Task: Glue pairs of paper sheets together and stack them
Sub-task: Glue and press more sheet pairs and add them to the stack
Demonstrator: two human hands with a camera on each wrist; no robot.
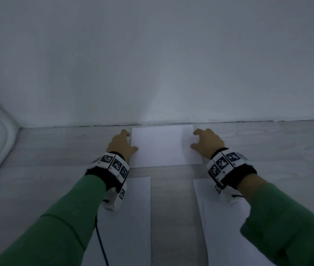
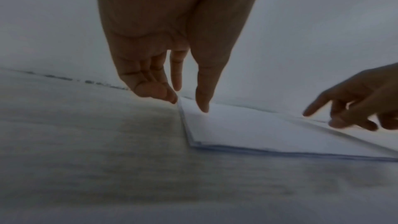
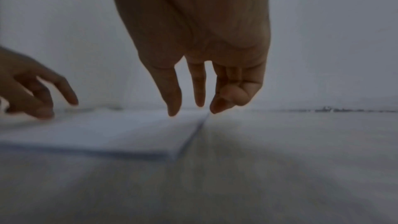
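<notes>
Paper stack [image 1: 161, 145] flat, long axis left-right; left hand [image 1: 120, 144], right hand [image 1: 208, 143] flanking.

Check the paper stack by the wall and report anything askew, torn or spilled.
Nothing stands out. The stack lies flat, edges roughly aligned, with the left hand and right hand at its sides. The near sheets lie flat too. No tears or spills show.

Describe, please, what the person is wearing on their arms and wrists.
Both arms wear long green sleeves. Each wrist carries a black band ringed with white blocks bearing black-and-white square markers, left and right. A white camera unit hangs under the left wrist, with a thin black cable trailing from it. The left hand and right hand are bare.
</notes>
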